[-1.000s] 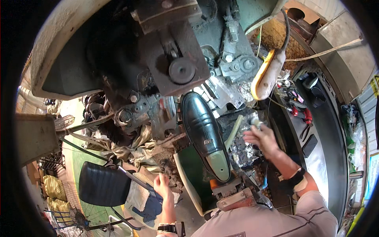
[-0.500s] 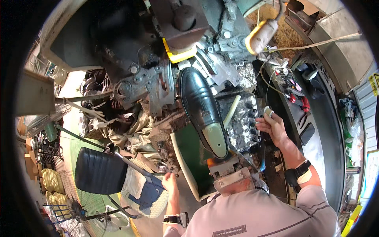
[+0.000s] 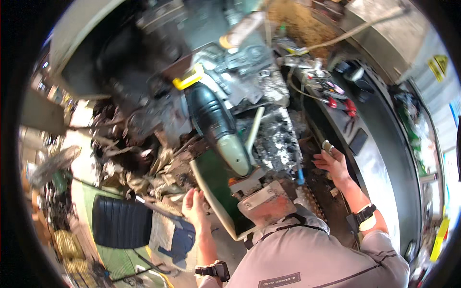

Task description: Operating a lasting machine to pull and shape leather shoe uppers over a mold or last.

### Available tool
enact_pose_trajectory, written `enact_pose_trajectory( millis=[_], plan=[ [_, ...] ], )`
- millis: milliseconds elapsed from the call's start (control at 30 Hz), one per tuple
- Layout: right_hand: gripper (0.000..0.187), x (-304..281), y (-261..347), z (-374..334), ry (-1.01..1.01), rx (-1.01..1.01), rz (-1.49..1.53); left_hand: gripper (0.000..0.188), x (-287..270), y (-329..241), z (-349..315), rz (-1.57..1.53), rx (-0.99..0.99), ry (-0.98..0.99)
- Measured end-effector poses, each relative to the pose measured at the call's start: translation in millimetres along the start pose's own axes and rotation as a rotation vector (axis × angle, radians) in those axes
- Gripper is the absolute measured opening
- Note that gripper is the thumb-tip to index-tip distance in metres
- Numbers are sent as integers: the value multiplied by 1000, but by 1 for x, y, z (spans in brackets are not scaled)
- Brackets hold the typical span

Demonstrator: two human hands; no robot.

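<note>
A black leather shoe upper (image 3: 211,108) sits on a pale green shoe last (image 3: 234,153), its toe under a yellow bracket (image 3: 188,78) of the machine. Its heel end rests near a metal block (image 3: 261,204) in front of my chest. My left hand (image 3: 194,207) is beside the left rim of a green-lined tray (image 3: 211,168), fingers loosely bent and apart from the thumb, with nothing seen in it. To the right of the machine, my right hand (image 3: 334,165) hangs with fingers spread. A pale wrapping (image 3: 328,146) covers one of its digits. Neither hand touches the shoe.
A pale curved bar (image 3: 254,134) stands right of the shoe. The metal bench (image 3: 379,177) at the right carries red-handled pliers (image 3: 350,109) and a dark phone-like slab (image 3: 358,141). At the left are a black-backed chair (image 3: 120,221) and crumpled beige cloth (image 3: 165,161).
The view has swung, shifting the machine and shoe left and making the top blurry. My left hand has come up from the chair toward the tray's rim. My right hand stays spread.
</note>
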State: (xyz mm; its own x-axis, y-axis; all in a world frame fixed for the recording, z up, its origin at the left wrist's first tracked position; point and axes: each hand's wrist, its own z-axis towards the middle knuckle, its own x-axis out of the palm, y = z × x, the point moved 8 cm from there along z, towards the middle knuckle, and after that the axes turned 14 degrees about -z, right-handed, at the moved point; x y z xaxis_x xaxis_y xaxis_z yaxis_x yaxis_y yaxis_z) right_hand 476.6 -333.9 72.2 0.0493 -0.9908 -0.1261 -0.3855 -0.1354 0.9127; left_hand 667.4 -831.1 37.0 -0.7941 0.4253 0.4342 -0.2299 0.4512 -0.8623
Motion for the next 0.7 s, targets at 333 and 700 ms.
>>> enact_pose_trajectory(
  millis=[333, 700],
  plan=[
    [44, -118, -68, -88, -239, 100, 62, 19, 172, -76, -38, 101, 378, 412],
    [51, -252, -203, -146, -434, 151, 250, 21, 347, 40, -224, 799, 425, 1062]
  ],
)
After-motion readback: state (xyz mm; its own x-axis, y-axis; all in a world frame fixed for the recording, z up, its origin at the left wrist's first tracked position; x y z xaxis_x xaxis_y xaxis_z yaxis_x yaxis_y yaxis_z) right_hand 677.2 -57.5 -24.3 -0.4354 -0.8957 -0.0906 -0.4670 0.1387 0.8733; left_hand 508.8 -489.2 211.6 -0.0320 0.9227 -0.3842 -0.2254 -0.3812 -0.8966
